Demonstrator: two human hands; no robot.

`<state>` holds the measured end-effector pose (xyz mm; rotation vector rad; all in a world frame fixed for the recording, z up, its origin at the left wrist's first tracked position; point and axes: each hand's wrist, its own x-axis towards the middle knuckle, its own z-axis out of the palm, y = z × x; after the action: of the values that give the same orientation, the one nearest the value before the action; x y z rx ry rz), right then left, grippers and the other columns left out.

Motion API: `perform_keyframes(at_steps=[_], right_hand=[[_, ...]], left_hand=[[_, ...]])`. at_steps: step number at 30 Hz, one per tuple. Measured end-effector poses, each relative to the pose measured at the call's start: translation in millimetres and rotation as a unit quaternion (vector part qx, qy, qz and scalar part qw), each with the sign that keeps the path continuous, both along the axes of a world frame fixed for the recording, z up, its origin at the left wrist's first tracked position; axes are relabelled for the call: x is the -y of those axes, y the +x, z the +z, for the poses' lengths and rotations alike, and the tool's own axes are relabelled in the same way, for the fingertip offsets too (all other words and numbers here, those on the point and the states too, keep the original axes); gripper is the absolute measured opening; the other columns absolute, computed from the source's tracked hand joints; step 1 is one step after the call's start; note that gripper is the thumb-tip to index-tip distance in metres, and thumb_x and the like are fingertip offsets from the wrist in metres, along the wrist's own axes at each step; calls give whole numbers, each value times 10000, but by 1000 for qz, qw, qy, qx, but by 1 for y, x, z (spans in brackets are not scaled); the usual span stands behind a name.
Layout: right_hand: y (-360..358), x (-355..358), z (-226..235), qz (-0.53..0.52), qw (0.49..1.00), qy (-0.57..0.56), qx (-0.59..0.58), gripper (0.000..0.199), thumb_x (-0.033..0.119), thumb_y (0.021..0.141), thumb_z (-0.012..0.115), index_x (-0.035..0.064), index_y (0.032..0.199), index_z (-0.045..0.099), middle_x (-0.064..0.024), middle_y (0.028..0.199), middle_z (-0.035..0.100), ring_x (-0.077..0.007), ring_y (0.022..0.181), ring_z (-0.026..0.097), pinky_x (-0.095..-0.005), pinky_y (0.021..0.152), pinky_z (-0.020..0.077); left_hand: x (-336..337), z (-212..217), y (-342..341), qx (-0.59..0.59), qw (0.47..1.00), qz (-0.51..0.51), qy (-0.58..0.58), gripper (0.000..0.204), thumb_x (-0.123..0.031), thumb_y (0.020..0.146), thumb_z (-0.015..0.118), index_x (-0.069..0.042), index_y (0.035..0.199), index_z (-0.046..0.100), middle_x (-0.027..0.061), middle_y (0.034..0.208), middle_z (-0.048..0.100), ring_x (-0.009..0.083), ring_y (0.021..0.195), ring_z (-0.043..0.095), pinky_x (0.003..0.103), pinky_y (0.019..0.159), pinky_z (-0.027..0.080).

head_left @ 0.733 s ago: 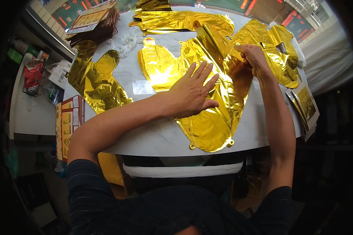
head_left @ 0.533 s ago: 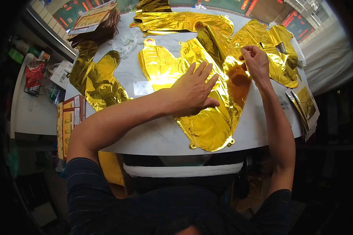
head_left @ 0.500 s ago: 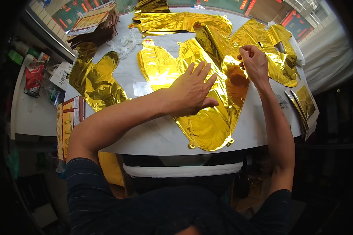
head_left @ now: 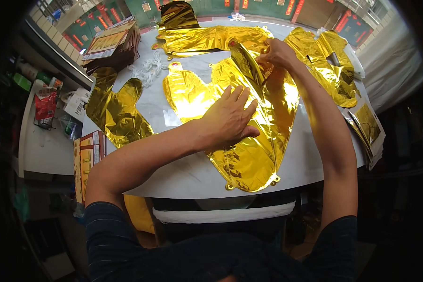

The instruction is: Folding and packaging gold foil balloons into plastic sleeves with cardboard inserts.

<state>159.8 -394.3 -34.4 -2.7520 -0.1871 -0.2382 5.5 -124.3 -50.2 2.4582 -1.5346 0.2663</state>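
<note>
A flat, shiny gold foil balloon (head_left: pixel 249 167) lies in front of me on the white table, with small looped tabs at its near end. My left hand (head_left: pixel 230 115) rests flat on its middle, fingers spread. At the balloon's far right part, my right hand (head_left: pixel 276 54) has its fingers closed on a raised, folded flap of the foil. The fingertips are partly hidden against the gold. Another gold foil balloon (head_left: pixel 216 37) lies crosswise beyond, and one more (head_left: pixel 117 108) lies to the left.
More gold foil (head_left: pixel 336 75) lies at the right. A stack of printed cards (head_left: pixel 113 42) stands at the back left beside tangled white string (head_left: pixel 150 68). Flat packets (head_left: pixel 369 129) hang over the right edge; a printed package (head_left: pixel 88 157) is at the left edge.
My right hand has moved away from me and to the left with the foil edge, folding the flap over more. My left hand stays flat on the balloon.
</note>
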Motion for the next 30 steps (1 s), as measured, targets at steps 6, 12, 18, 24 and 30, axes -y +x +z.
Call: perform_keyframes(at_steps=[6,12,18,24,30], right_hand=[[22,5,1,-19,990,27,-139,334,304,751,888,24,829,723,-97,695,717,-187,645,699,-352,606,543],[15,5,9,0,993,31,-115,285,266,788,827,22,737,689,-77,652,677,-171,603,619,-355,588,510],[-12,16,34,-24,970,231,-73,250,131,891,762,-32,1002,610,-58,708,642,-134,609,628,-285,515,483],[-36,30,28,-102,975,181,75,557,269,849,811,-6,1308,655,-186,1201,756,-302,1085,739,-393,949,566],[-112,21,29,-43,979,142,140,469,213,927,758,-27,1316,653,-224,1283,716,-347,1168,714,-405,998,557]], left_hand=[[0,0,-1,21,999,-7,-33,769,-504,913,724,94,1362,545,349,1398,511,499,1318,493,533,1158,378],[0,-1,-1,22,999,1,-38,765,-497,920,721,103,1361,546,362,1420,504,505,1330,487,529,1167,370],[0,-3,-3,17,1000,9,-24,779,-502,931,711,110,1379,535,368,1433,494,504,1348,477,531,1172,363],[3,3,-5,23,1000,13,-1,808,-521,939,697,112,1410,522,363,1432,493,501,1357,471,542,1178,351],[2,4,-5,-6,999,10,40,788,-572,1030,533,113,1419,513,365,1457,477,488,1400,432,577,1159,367]])
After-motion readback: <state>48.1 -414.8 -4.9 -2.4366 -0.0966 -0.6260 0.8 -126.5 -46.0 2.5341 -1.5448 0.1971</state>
